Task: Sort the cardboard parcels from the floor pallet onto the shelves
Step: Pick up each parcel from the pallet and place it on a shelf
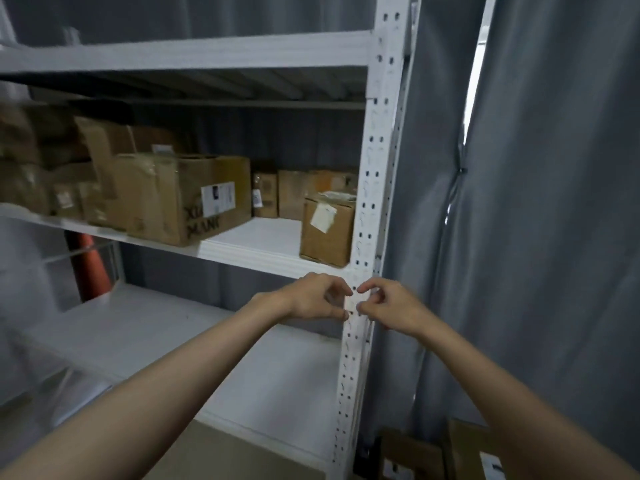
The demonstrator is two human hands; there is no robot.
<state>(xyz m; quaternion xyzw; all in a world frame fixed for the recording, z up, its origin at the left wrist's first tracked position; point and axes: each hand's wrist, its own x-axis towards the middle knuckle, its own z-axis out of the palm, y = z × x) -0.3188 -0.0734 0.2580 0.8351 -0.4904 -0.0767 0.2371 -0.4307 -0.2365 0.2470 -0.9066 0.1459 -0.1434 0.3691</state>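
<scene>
Hands: left hand point(313, 299) and right hand point(388, 308) meet fingertip to fingertip in front of the white upright post point(375, 168), fingers curled in; something small and pale may sit between them, but I cannot tell whether either hand actually pinches anything.
Parcels shelved: just above the hands, a small labelled parcel point(327, 230) stands at the shelf's right end; up and to the left, a large printed box point(188, 199) and more cartons behind it fill the middle shelf point(249, 252).
Progress: well under way, I judge, with one level stocked.
Still to do: below and left of the hands, the lower shelf point(145, 327) shows bare board; below and right, cartons on the floor point(460, 455) wait.
Hard to see: pallet itself out of view; left cartons blurred; orange cone point(90, 268) half hidden behind the shelf edge.
</scene>
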